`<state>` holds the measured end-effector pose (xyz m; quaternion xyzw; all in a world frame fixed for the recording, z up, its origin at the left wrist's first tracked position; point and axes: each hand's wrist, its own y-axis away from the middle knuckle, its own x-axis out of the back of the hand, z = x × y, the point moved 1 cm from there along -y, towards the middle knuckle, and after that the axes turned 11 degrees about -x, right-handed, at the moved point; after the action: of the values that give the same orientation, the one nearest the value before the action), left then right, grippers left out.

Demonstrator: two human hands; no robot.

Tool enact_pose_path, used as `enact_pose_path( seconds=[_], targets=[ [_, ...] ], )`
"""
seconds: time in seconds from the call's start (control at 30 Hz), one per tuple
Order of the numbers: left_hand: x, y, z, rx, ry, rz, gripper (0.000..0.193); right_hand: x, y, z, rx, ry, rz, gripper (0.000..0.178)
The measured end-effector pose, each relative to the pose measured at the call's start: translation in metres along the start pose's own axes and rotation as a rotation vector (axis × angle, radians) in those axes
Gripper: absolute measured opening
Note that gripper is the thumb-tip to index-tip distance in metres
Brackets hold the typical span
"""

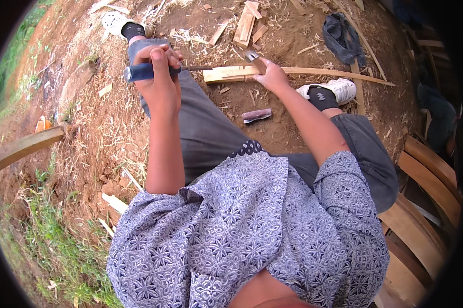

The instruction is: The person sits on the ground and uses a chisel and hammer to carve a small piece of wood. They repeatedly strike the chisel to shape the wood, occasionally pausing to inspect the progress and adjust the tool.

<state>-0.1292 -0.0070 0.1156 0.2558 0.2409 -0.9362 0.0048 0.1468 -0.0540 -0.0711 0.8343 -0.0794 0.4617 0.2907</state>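
Raised over my left leg, my left hand (160,69) is closed around a tool with a thick blue handle (141,72) and a slim metal shaft. The handle has a grey cap at its left end, and the shaft points right toward a long pale wooden strip (224,75). The kind of tool cannot be told for sure. My right hand (271,77) is closed on a brown wooden-bodied tool with a grey metal end (252,56), just over the strip; my fingers partly hide it. The strip lies crosswise between my feet, its thin tip to the right.
A purplish cylinder (257,115) lies on the soil between my legs. Wood offcuts (247,24), shavings and a dark cloth (342,41) lie farther off. Curved planks (414,231) are stacked at right. A wooden beam (26,149) juts in at left, near grass.
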Motion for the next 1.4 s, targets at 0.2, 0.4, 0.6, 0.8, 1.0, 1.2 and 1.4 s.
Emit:
enact_pose_path(
  seconds=[0.2,0.4,0.6,0.8,1.0,1.2,1.4],
  targets=[
    [0.005,0.008,-0.017,0.058,-0.038,-0.049,0.020,0.044,-0.018,0.035,0.043,0.022,-0.036,0.080],
    [-0.028,0.002,-0.050,-0.302,-0.671,-0.669,0.012,0.080,-0.056,0.078,-0.168,0.183,0.038,0.070],
    [-0.036,0.019,-0.137,-0.048,-1.195,-1.349,0.020,0.088,-0.056,0.074,-0.159,0.185,0.033,0.062],
    [0.006,0.037,-0.197,0.120,-1.356,-1.690,0.015,0.058,-0.067,0.093,-0.057,0.174,-0.020,0.056],
    [-0.002,0.025,-0.180,0.136,-1.382,-1.698,0.015,0.056,-0.064,0.088,-0.046,0.139,-0.112,0.048],
    [0.011,0.009,-0.172,0.149,-1.431,-1.735,0.014,0.051,-0.058,0.064,0.001,0.134,-0.168,0.045],
    [0.029,0.007,-0.177,0.153,-1.463,-1.753,0.015,0.041,-0.053,0.050,0.017,0.173,-0.155,0.042]
  ],
)
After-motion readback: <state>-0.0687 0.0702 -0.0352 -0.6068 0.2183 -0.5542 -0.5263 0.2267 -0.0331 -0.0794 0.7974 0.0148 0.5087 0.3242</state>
